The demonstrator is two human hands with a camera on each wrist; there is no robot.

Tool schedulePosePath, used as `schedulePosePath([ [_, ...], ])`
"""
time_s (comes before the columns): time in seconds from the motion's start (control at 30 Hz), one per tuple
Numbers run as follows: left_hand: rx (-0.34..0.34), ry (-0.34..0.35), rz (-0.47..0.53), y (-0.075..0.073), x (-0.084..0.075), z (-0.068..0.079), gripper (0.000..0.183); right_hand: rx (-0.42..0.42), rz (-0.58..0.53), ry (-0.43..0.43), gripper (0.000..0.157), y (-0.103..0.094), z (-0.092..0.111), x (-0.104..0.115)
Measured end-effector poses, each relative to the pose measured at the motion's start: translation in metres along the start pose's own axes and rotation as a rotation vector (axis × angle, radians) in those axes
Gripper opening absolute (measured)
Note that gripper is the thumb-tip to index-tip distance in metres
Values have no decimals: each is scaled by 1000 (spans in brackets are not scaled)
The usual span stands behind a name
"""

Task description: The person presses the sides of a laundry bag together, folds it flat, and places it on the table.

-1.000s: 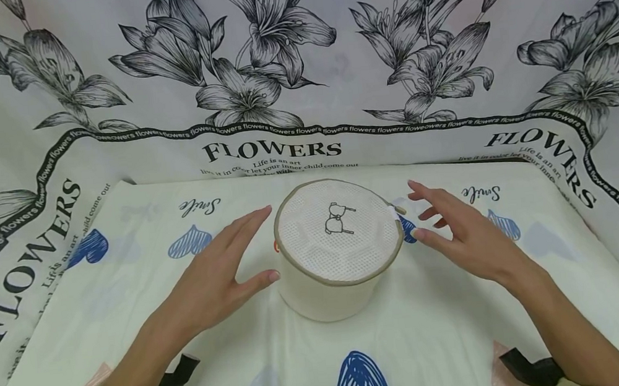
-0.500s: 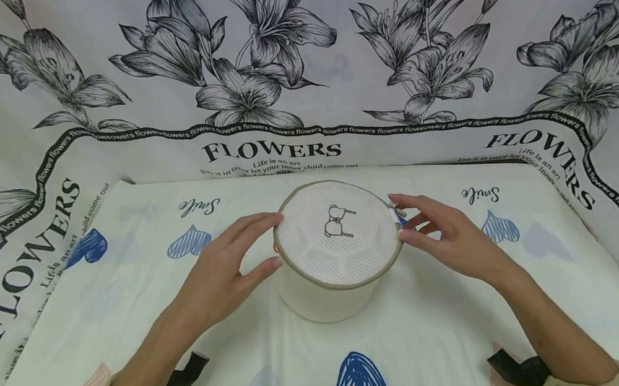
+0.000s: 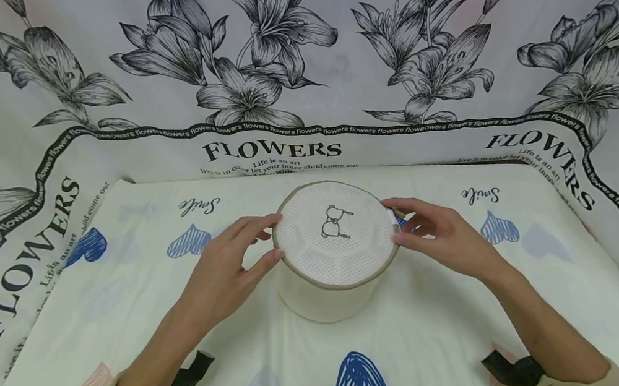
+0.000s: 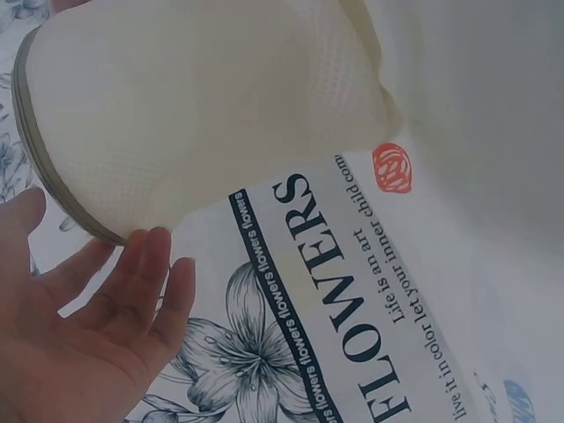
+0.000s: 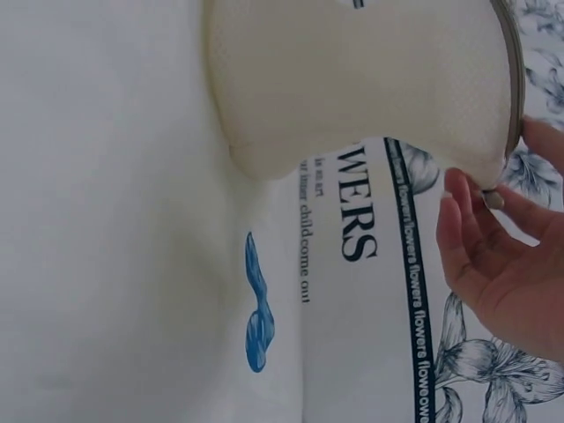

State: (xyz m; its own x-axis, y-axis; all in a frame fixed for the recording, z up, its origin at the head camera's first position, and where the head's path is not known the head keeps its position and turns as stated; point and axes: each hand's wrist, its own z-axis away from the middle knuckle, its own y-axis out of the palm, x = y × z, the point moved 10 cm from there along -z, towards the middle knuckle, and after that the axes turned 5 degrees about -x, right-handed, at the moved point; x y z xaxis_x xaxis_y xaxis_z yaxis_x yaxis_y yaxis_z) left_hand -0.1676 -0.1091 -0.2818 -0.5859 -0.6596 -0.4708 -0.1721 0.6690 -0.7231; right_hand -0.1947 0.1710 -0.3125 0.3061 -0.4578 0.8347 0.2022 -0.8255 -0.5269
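A round white mesh laundry bag [image 3: 344,261] stands upright on the cloth, with a black bear outline on its lid. A beige zipper [image 4: 48,172] runs round its upper edge. My left hand [image 3: 224,272] holds the left rim, thumb and forefinger at the edge; in the left wrist view its other fingers curl against the side just below the zipper. At the right rim, my right hand [image 3: 449,245] grips the edge beside the zipper's end. The metal zipper pull [image 5: 493,199] shows between its fingers in the right wrist view.
Under the bag lies a pale cloth [image 3: 425,343] printed with hearts and the word Smile. Behind and at both sides hangs a white curtain [image 3: 339,41] with black lilies and FLOWERS lettering. Black straps [image 3: 192,372] sit at both wrists.
Both hands have come inward from either side of the bag and now hold its rim. Over the last half second the lid has shifted slightly left.
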Motion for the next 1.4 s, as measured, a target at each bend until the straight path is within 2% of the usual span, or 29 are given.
schedulePosePath([
  [0.13,-5,-45,25,2,2,-2,55,16,-52,32,55,3,1,-5],
  [0.3,-3,-173,115,8,8,-3,52,65,-192,103,59,12,0,-13],
  [0.43,-3,-253,151,12,13,-2,53,83,-251,151,63,17,1,-17],
  [0.63,-2,-305,174,13,17,-1,55,71,-244,198,65,20,3,-19],
  [1.0,27,-345,227,23,23,1,55,63,-211,198,68,30,9,-22],
  [1.13,38,-394,259,26,27,2,56,60,-212,200,71,34,10,-22],
  [1.27,48,-441,281,27,30,3,57,69,-224,236,78,39,11,-23],
  [1.4,59,-458,268,28,31,3,57,87,-209,273,84,43,13,-25],
])
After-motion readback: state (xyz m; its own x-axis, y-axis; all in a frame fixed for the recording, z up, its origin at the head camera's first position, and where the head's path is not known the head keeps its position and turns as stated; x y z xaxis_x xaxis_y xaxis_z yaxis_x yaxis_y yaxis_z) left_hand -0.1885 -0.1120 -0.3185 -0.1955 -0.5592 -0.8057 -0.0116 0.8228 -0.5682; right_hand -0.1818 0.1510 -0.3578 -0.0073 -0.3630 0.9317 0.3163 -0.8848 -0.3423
